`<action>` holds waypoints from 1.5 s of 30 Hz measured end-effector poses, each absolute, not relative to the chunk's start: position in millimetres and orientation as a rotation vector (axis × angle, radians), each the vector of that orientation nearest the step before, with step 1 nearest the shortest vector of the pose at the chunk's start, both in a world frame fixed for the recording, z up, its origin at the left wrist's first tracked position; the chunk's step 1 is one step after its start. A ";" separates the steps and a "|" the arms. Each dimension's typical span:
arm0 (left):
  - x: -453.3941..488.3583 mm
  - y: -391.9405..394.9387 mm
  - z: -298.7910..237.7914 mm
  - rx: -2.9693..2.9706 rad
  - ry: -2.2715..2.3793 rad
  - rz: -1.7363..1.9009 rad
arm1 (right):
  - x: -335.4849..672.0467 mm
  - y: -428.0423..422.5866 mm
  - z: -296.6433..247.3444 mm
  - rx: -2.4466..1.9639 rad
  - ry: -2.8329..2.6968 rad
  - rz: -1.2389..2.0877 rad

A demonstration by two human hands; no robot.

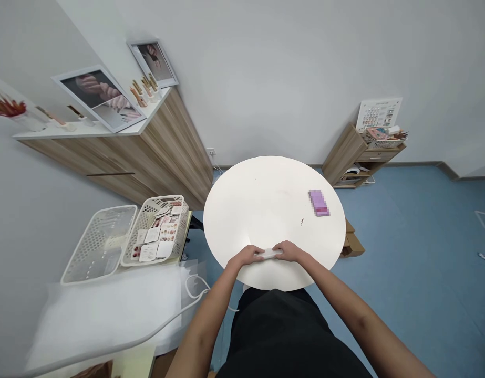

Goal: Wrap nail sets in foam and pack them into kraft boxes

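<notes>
A small, white, oblong object [269, 253] lies between my hands over the near part of the round white table [246, 194]; its exact kind cannot be made out. My left hand [248, 255] grips its left end, fingers closed. On the opposite end, my right hand [288, 251] is closed in the same way. Toward the right of the tabletop is a purple item [319, 202], blurred into blocks. A small reddish-brown mark [302, 222] shows on the table nearer to my right hand.
White plastic baskets [134, 231] stand left of the table, one filled with cards and packets. Below them runs a white cable [163, 321]. A wooden cabinet [175, 142] with framed pictures borders the left side. At the far right stands a small shelf [340, 152]; cardboard boxes [352, 244] sit below the table.
</notes>
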State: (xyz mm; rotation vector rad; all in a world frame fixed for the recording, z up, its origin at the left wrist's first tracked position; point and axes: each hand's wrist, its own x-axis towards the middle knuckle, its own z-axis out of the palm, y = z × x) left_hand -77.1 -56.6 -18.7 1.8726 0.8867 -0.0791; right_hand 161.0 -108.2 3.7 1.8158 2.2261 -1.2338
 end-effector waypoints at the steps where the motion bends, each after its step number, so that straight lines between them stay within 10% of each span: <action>1: -77.6 -51.7 -14.7 1.820 0.873 -0.073 | 162.9 -105.1 5.7 1.849 2.211 -1.267; 21: -59.0 -80.8 -54.8 2.537 1.425 0.226 | 158.5 -113.9 -54.7 2.653 1.865 -0.545; 32: -44.8 -111.6 -63.5 2.608 1.225 0.023 | 150.4 -108.1 -65.1 3.306 0.902 -1.509; 45: -54.7 -100.3 -61.3 2.192 1.183 0.272 | 106.7 -100.5 -70.5 2.833 1.937 -1.677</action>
